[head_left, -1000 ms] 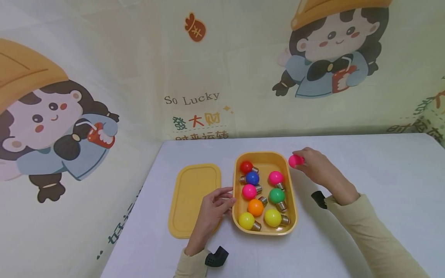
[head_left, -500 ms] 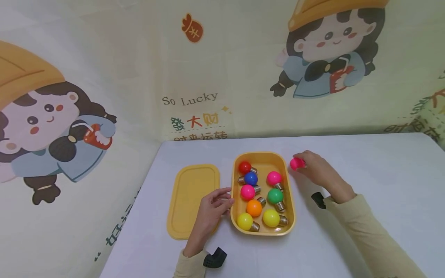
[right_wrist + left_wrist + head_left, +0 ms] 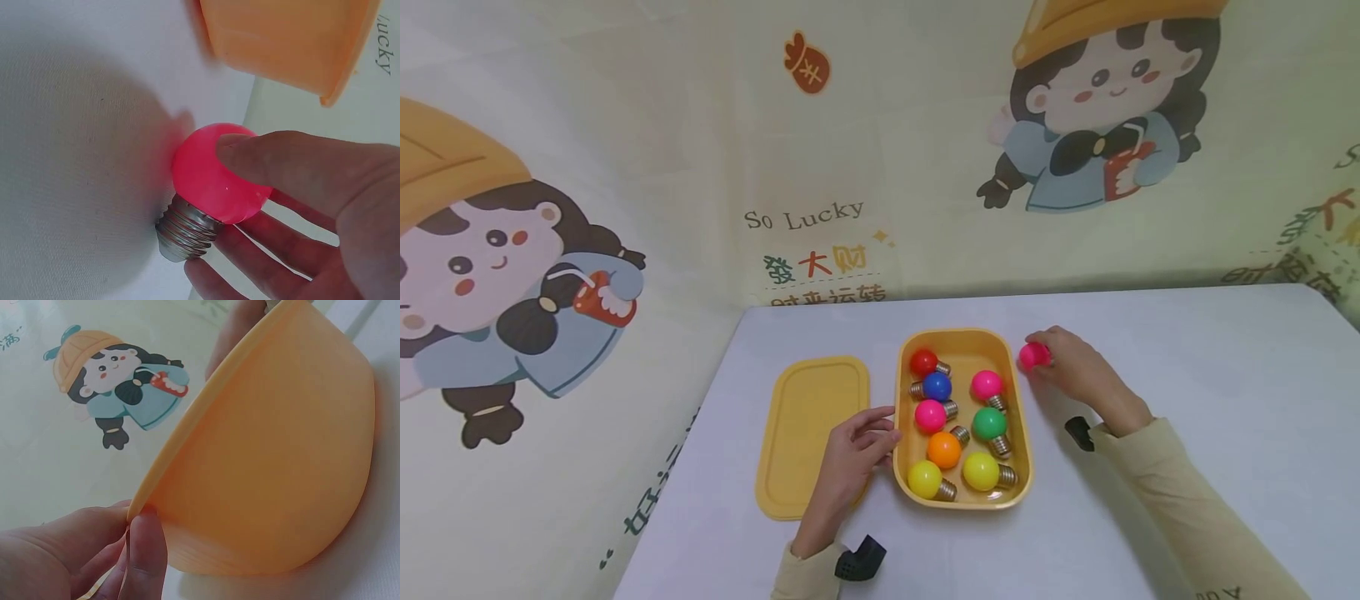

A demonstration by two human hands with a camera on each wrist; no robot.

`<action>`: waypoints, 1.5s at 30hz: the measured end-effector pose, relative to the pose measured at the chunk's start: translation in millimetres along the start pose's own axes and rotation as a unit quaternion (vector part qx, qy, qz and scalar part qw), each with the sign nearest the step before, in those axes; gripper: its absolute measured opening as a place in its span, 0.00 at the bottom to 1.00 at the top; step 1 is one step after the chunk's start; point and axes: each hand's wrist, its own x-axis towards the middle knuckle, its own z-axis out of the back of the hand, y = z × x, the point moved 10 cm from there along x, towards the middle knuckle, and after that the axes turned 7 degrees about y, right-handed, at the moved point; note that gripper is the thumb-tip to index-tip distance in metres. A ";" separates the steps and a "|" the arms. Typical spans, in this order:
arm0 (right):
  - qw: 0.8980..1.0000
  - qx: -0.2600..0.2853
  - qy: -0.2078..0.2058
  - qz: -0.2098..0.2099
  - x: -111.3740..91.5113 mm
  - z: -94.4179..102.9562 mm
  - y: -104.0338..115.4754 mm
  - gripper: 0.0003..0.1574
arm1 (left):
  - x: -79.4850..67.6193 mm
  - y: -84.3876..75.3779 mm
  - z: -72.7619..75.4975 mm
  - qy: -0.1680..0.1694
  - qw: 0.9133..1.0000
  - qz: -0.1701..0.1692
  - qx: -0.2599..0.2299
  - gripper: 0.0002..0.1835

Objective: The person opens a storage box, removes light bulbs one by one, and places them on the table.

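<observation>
My right hand [image 3: 1078, 371] pinches a pink light bulb [image 3: 212, 175] by its round head, close over the white table just right of the yellow box. The bulb's silver screw base [image 3: 186, 228] shows below the fingers in the right wrist view. At the left wall of the yellow box [image 3: 269, 450], my left hand [image 3: 852, 450] holds the rim between thumb and finger. Inside lie several bulbs on their sides: red [image 3: 923, 362], blue [image 3: 937, 386], two pink, a green [image 3: 989, 423], an orange [image 3: 943, 450] and two yellow.
A flat yellow lid [image 3: 808, 417] lies left of the box, partly under the left forearm. The white tabletop [image 3: 1195, 375] extends to the right. Behind stands a printed cloth backdrop [image 3: 925, 167] with cartoon figures. Each wrist wears a black camera mount [image 3: 861, 558].
My right hand has come down slightly with the pink bulb beside the box. The whole scene has shifted a little left in the head view. My left hand stays at the box.
</observation>
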 end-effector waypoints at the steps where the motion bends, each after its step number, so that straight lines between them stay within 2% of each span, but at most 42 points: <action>1: 1.000 -0.001 0.000 0.000 0.0 0.2 0.0 0.28 | 0.0 -0.1 -0.1 0.001 1.000 0.000 0.000 0.21; 7: 1.000 0.002 0.001 -0.008 -1.2 1.0 1.3 0.29 | 0.0 -0.2 -0.4 0.003 1.000 -0.003 0.002 0.22; 20: 0.999 -0.019 -0.027 0.017 -4.9 7.6 13.1 0.27 | 0.3 0.2 0.6 -0.005 1.000 0.002 0.005 0.22; 29: 1.000 -0.021 -0.018 0.006 -3.4 8.0 15.9 0.26 | 0.3 -0.4 1.1 -0.003 1.000 -0.001 0.008 0.22; 38: 0.999 -0.022 -0.025 0.025 -4.8 11.1 22.4 0.27 | 0.6 -1.6 1.4 -0.003 1.000 -0.003 0.006 0.22; 45: 1.000 -0.022 -0.011 0.006 -4.2 10.6 24.5 0.30 | -0.4 -2.6 1.4 -0.001 1.000 -0.008 0.005 0.23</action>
